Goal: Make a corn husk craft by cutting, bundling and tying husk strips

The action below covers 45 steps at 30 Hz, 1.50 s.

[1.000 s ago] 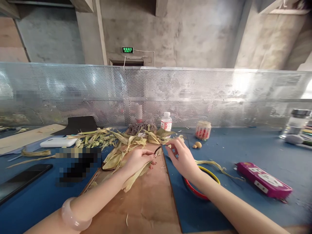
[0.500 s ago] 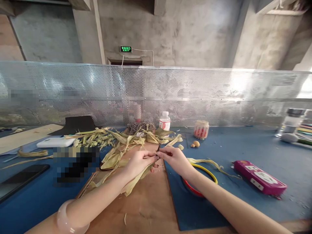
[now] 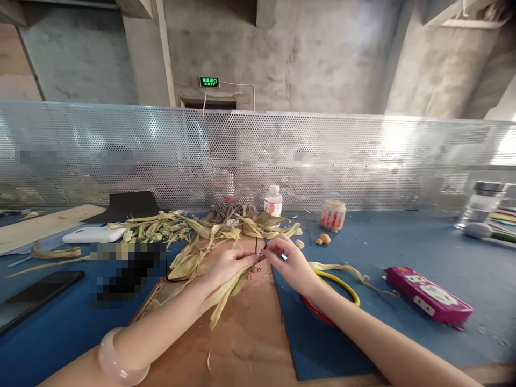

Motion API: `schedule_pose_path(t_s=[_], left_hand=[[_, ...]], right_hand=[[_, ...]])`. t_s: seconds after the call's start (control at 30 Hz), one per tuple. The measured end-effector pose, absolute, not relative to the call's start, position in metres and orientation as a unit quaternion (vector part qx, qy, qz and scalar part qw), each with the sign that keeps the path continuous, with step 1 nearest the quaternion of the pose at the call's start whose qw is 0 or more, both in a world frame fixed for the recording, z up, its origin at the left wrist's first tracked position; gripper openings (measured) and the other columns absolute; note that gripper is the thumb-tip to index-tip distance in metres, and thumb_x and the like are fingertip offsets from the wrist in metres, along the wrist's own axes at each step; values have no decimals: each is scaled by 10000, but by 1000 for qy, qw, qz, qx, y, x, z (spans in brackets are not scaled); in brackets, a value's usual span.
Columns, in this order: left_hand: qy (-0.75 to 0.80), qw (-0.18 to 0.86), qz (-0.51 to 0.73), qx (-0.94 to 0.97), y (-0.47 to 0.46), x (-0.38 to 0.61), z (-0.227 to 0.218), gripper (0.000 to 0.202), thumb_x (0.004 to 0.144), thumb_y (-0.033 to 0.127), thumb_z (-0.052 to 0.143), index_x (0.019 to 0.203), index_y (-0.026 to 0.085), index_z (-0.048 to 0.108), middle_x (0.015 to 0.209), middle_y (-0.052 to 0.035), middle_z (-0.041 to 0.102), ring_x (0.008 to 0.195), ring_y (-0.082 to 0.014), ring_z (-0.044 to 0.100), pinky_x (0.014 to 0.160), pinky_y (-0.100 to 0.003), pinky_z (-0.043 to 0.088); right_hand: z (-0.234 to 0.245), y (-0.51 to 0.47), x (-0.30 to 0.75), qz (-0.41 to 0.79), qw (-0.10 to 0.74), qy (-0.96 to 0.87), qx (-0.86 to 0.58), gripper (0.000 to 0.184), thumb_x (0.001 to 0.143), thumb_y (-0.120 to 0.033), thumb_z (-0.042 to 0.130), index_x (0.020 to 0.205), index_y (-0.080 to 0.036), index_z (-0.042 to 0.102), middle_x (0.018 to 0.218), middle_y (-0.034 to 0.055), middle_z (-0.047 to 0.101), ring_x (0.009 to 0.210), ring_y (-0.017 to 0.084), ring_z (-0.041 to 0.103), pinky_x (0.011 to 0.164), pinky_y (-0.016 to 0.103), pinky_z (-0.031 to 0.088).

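Observation:
My left hand (image 3: 229,264) is closed round a bundle of pale dried corn husk strips (image 3: 226,293) that hang down over a brown board (image 3: 245,333). My right hand (image 3: 288,262) pinches at the same spot, fingertips meeting the left hand's over a thin dark wire (image 3: 258,248). A loose heap of husks (image 3: 209,231) lies just beyond both hands. A pale bangle sits on my left wrist (image 3: 121,357).
Red and yellow hoops (image 3: 342,285) lie under my right forearm on the blue table (image 3: 403,252). A magenta power strip (image 3: 427,297) is to the right. A white bottle (image 3: 273,202), a small jar (image 3: 334,215), a phone (image 3: 36,298) and a perforated metal screen (image 3: 258,156) are around.
My right hand came in from the right and closed onto the wire at my left hand's fingertips. The husk bundle in my left hand shifted slightly.

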<state>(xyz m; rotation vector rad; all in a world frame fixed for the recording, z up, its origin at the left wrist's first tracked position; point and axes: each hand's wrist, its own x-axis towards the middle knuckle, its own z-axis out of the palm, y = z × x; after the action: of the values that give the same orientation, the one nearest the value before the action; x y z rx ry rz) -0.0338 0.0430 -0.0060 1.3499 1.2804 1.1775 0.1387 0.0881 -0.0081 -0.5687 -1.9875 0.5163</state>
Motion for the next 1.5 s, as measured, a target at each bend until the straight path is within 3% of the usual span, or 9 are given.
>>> schedule_pose_path(t_s=[0.1,0.17,0.4,0.7,1.0,1.2,1.5], left_hand=[[513,428,445,596,44,-34,-8,344,688,430,682,848,127,707,635,-20,644,553,-121,546,551,-241,425],[514,400,426,628,40,-30,-6,321,698,433,667,808,133,699,657,-21,657,570,-129,558,579,-251,431],[527,391,404,637,24,-14,4,265,687,405,669,711,145,628,574,10,611,470,-116,512,521,-257,416],[526,378,401,648,26,-18,0,214,729,368,622,695,158,597,551,25,600,437,-107,495,491,-241,391],[507,396,442,625,38,-29,-7,252,739,413,610,717,162,593,565,30,593,469,-117,538,520,-243,415],[528,368,438,627,42,-32,-10,277,757,422,576,761,151,631,634,4,621,530,-140,566,541,-251,433],[543,338,432,636,39,-30,-8,271,782,394,542,703,152,637,602,11,612,536,-135,555,544,-236,411]], right_hand=[[-7,84,141,119,479,-850,-185,82,853,-188,513,828,-211,587,1006,57,582,977,198,472,897,381,372],[-6,83,143,85,446,-875,-168,122,871,-150,480,858,-221,579,1073,54,593,1016,206,455,913,399,343],[-9,88,145,35,367,-914,-171,176,887,-101,413,849,-214,543,829,24,623,832,180,480,794,346,325],[-8,84,144,5,364,-915,-175,135,895,-144,443,836,-197,551,804,30,614,811,181,466,764,333,322],[-11,84,140,70,379,-901,-201,103,885,-167,495,901,-198,592,847,52,607,861,202,478,783,350,403],[-17,85,135,91,382,-889,-234,33,831,-164,574,829,-172,606,796,56,590,815,195,492,735,327,455],[-18,80,130,57,394,-883,-248,139,771,-47,573,698,-157,614,688,34,593,734,176,500,664,277,448]])
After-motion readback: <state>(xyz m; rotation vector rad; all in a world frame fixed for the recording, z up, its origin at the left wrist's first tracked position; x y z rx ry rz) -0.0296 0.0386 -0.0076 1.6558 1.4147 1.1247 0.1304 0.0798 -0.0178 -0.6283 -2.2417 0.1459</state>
